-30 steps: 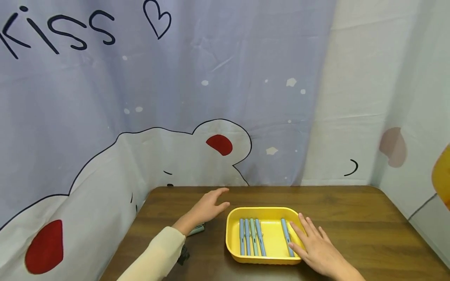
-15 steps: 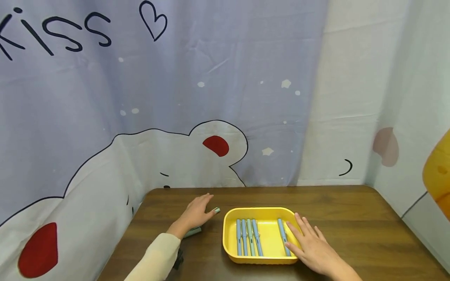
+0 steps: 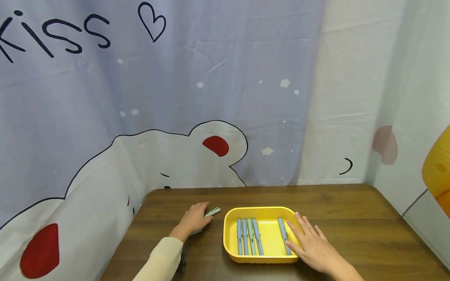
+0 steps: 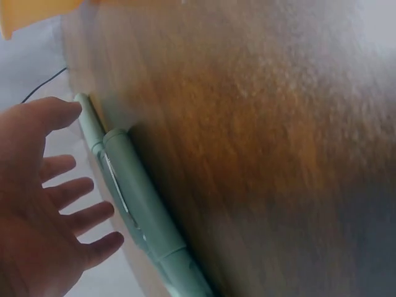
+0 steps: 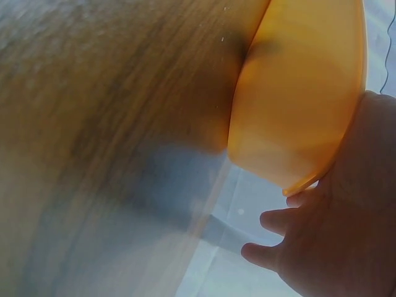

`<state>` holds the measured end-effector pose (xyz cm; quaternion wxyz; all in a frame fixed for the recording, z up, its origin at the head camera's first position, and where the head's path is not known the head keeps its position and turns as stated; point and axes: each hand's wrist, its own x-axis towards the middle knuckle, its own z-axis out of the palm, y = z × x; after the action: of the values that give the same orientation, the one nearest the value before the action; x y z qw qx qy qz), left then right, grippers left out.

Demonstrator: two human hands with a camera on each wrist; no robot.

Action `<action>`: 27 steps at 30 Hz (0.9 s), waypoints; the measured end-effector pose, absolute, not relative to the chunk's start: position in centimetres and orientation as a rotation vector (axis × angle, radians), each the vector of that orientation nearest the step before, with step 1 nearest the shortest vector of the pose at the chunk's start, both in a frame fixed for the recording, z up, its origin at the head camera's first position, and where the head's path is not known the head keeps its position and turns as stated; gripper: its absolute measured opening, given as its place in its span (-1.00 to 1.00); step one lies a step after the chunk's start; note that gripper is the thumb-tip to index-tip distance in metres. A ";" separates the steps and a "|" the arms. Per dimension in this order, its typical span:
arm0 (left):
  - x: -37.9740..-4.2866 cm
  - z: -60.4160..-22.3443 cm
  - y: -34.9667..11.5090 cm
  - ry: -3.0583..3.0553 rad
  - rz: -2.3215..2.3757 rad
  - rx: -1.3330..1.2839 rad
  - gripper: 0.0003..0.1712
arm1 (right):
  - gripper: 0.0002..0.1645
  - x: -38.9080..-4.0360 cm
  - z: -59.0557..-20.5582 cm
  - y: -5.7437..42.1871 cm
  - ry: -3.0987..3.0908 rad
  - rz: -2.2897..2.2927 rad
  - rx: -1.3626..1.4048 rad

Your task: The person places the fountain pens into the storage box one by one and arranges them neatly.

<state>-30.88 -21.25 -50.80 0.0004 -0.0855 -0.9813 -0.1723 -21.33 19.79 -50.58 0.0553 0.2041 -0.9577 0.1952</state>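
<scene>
Left hand (image 3: 194, 218), lower centre, fingers parted beside two slim green clip pens (image 4: 148, 201); contact indeterminable. Right hand (image 3: 314, 248), lower right, spread at the rim of a yellow rounded-rectangular plastic tray (image 3: 260, 260); brown wooden tabletop (image 3: 358, 218) extends rightward.

The cloth backdrop (image 3: 225, 89) reads "kiss" (image 3: 64, 37), heart (image 3: 152, 22) beside.
</scene>
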 end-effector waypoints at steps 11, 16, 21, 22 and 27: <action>-31.5 -52.2 -21.3 -3.079 -0.430 -0.258 -0.45 | -0.21 -21.3 -50.7 19.7 -2.895 0.585 0.616; -31.4 -52.2 -21.0 -3.046 -0.384 -0.270 -0.59 | -0.21 -21.3 -50.5 19.7 -2.896 0.595 0.617; -31.2 -51.9 -20.5 -3.009 -0.343 -0.291 -0.71 | -0.19 -21.3 -50.4 19.8 -2.919 0.615 0.620; -31.2 -51.9 -20.5 -3.006 -0.330 -0.294 -0.73 | -0.19 -21.3 -50.4 19.8 -2.920 0.616 0.620; -31.3 -51.9 -20.3 -3.003 -0.302 -0.262 -0.77 | -0.20 -21.3 -50.6 19.8 -2.913 0.615 0.624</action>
<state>-31.32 -20.30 -51.88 0.0562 -0.0865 -0.9897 -0.0995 -21.29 19.81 -50.55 0.0499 0.2049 -0.9564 0.2020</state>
